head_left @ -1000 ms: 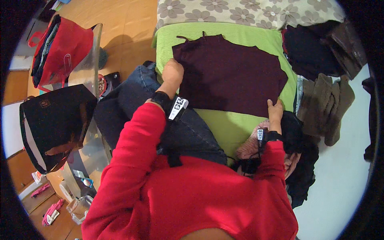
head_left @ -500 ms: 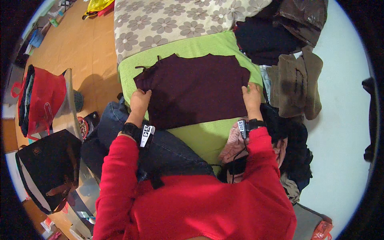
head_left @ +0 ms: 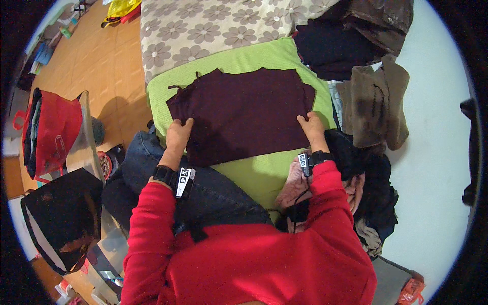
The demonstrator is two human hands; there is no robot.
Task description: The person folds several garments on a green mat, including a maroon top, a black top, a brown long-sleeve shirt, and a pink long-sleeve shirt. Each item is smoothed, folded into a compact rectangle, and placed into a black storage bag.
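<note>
A dark maroon garment [head_left: 244, 112] lies spread flat on a light green cloth [head_left: 229, 61], with thin straps at its upper left corner. My left hand [head_left: 178, 136] rests at the garment's left edge, thumb on the fabric and stretched away from the fingers. At the right edge is my right hand [head_left: 312, 129], its thumb and forefinger apart and touching the cloth of the garment. The undersides of both hands are hidden. Each wrist wears a black band with a small tagged device.
Beyond lies a flowered cover [head_left: 193, 30]. To the right are a folded brown garment [head_left: 373, 107], dark clothes [head_left: 335, 48] and a pink garment [head_left: 295, 183]. A red fabric bin [head_left: 58, 132] and a black box [head_left: 63, 218] stand left. My jeans-clad leg [head_left: 213, 193] lies near the green cloth.
Both hands have slid slightly toward me along the garment's edges. The right one has also shifted inward, its thumb and forefinger now spread. The garment lies as before; the whole view has shifted slightly.
</note>
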